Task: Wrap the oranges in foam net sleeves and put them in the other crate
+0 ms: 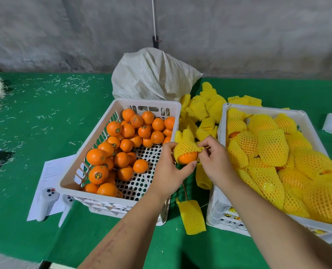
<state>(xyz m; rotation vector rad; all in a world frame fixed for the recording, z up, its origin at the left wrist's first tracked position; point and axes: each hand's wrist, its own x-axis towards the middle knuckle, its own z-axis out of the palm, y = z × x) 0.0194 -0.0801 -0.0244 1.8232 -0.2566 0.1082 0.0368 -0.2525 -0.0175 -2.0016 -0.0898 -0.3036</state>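
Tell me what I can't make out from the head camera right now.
- Right crate: its near right corner is cut off by the frame edge.
- Orange in the hands: its top is hidden under the foam sleeve.
- Paper sheet: print too small to read.
- White sack: its contents are hidden.

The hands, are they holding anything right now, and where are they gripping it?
The left hand grips a half-sleeved orange by its bare lower part. The right hand pinches the right edge of its foam net sleeve.
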